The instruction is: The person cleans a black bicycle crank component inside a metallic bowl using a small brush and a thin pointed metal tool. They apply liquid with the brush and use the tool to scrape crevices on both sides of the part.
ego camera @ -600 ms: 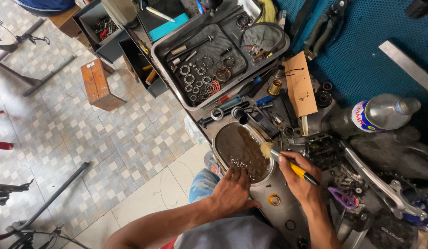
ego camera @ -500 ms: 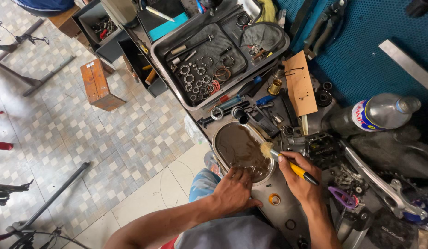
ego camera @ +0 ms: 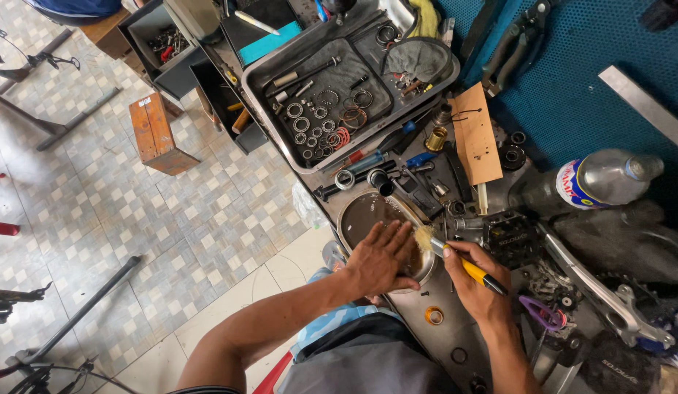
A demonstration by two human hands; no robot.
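Metal bowl [ego camera: 353, 211] of dark brown liquid at the near edge of the cluttered bench, now half covered. Left hand [ego camera: 383, 257], a moment ago down at the near rim, now spread flat over the right part of the bowl, fingers splayed and reaching into or just above the liquid; nothing seen in its grasp, though whatever lies under the palm stays hidden. Right hand [ego camera: 476, 283] closed around a yellow-handled brush [ego camera: 456, 260], bristle end pressed at the bowl's right rim, just beside the left fingertips; held in much the same spot as before. Judging by that shift: washing of some small part in the bowl under way, left hand steadying or fishing it out while the brush scrubs. Part itself not visible.

Farther off, a grey metal tray [ego camera: 266, 69] of bearings, rings and washers, untouched. Right of that, a piece of brown cardboard [ego camera: 475, 135] and, farther right, a clear plastic bottle [ego camera: 609, 179] lying on its side. Near the right wrist, an orange ring [ego camera: 434, 316] loose on the bench. Left and below, a small wooden stool [ego camera: 155, 133] on the tiled floor.
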